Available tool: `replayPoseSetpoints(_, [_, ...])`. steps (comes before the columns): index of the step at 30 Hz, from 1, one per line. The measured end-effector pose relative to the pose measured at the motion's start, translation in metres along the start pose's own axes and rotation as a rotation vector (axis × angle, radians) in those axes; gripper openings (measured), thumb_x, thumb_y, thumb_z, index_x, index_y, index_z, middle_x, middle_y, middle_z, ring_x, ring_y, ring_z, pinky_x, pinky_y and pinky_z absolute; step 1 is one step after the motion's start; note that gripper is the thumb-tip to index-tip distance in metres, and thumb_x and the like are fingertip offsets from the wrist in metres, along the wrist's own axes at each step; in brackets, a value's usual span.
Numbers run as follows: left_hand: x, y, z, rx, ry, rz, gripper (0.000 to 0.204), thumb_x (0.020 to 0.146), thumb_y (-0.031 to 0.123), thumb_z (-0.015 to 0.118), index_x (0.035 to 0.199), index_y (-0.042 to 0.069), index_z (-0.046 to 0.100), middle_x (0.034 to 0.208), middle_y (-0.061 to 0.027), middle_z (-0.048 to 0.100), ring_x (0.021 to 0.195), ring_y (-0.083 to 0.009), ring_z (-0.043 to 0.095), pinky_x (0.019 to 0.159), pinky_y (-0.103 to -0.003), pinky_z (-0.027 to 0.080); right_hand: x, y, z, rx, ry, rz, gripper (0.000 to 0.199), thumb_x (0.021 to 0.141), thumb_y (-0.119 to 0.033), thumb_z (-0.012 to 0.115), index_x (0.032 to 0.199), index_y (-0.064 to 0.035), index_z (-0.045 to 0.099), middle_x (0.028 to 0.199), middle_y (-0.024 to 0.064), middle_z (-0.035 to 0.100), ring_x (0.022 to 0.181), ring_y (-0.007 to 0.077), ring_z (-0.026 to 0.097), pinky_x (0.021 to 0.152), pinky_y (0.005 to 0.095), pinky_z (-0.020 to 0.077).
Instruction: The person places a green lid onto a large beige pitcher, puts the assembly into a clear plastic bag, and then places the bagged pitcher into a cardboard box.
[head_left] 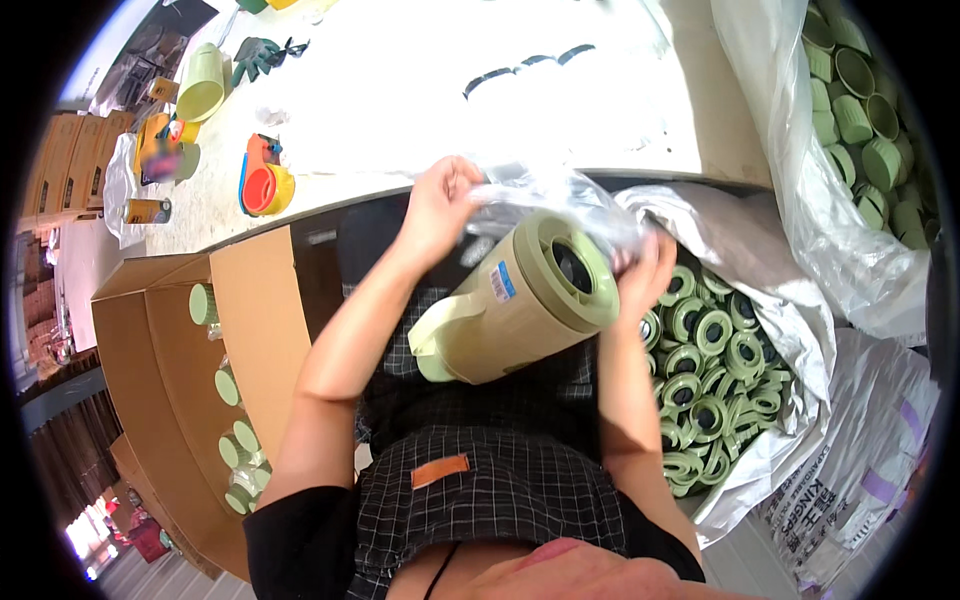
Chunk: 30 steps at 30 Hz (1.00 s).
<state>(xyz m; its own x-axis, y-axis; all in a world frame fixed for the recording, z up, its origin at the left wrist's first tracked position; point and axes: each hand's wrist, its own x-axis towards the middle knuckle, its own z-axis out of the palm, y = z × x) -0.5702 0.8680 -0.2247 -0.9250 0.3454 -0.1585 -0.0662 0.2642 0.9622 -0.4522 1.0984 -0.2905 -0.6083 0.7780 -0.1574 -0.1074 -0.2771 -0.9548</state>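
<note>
A green insulated jug (500,320) with a light-green handle and a small blue-and-white label rests tilted on my lap, its round open top facing up and to the right. Just beyond it, a clear plastic bag (560,200) stretches between my two hands. My left hand (445,210) is closed with its fingers pinching the bag's left end. At the bag's right end, my right hand (645,275) has its fingers bent around the plastic, slightly blurred, beside the jug's rim. Neither hand grips the jug itself.
On my right, a white sack (815,400) holds many green ring-shaped parts (710,330); a clear bag (770,130) beyond has green cups. A cardboard box (150,380) with green-capped pieces stands left. The worktable (360,130) carries tape dispensers (265,185) and a green cylinder (203,85).
</note>
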Motion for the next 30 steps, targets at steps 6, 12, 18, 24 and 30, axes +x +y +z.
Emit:
replayPoseSetpoints(6, [-0.121, 0.011, -0.031, 0.428, 0.084, 0.427, 0.065, 0.069, 0.011, 0.079, 0.125, 0.003, 0.047, 0.088, -0.0102, 0.050, 0.075, -0.0299, 0.056, 0.064, -0.038, 0.047, -0.110, 0.023, -0.033, -0.441, -0.462, -0.589, 0.041, 0.097, -0.028, 0.055, 0.121, 0.0050, 0.053, 0.121, 0.0149, 0.057, 0.110, 0.0255, 0.055, 0.095, 0.0370, 0.0427])
replayPoseSetpoints(12, [-0.195, -0.079, -0.043, 0.770, 0.473, 0.250, 0.064, 0.075, 0.007, 0.071, 0.132, 0.008, 0.043, 0.104, -0.0160, 0.056, 0.081, -0.0341, 0.063, 0.064, -0.041, 0.053, -0.143, 0.008, -0.002, -0.601, -1.164, -0.002, 0.049, 0.082, -0.008, 0.071, 0.126, 0.0041, 0.055, 0.122, 0.0168, 0.061, 0.119, 0.0350, 0.054, 0.102, 0.0417, 0.0410])
replayPoseSetpoints(18, [-0.262, -0.074, -0.104, 1.069, 0.868, 0.242, 0.031, 0.077, 0.014, 0.072, 0.106, 0.018, 0.065, 0.101, -0.0159, 0.057, 0.074, -0.0278, 0.061, 0.053, -0.036, 0.049, -0.180, 0.004, 0.101, -0.328, -1.545, 0.223, 0.079, 0.072, -0.011, 0.082, 0.139, 0.0022, 0.043, 0.132, 0.0128, 0.054, 0.117, 0.0254, 0.056, 0.100, 0.0363, 0.0441])
replayPoseSetpoints(24, [-0.392, -0.097, -0.264, 0.673, 1.276, -0.247, 0.035, 0.100, 0.024, 0.045, 0.120, -0.001, 0.060, 0.112, -0.0168, 0.068, 0.102, -0.0264, 0.065, 0.089, -0.039, 0.050, -0.273, -0.055, 0.196, 0.025, -2.048, -0.172, 0.080, 0.071, -0.010, 0.082, 0.140, -0.0007, 0.042, 0.135, 0.0190, 0.053, 0.117, 0.0343, 0.058, 0.100, 0.0404, 0.0464])
replayPoseSetpoints(30, [-0.502, -0.263, -0.418, 0.471, 1.365, -0.570, 0.049, 0.093, 0.043, 0.052, 0.106, -0.003, 0.062, 0.091, -0.0173, 0.066, 0.082, -0.0275, 0.060, 0.076, -0.041, 0.047, -0.234, -0.012, 0.147, -0.389, -1.832, 0.054, 0.071, 0.076, -0.001, 0.075, 0.140, -0.0032, 0.044, 0.130, 0.0153, 0.058, 0.107, 0.0234, 0.062, 0.095, 0.0363, 0.0491])
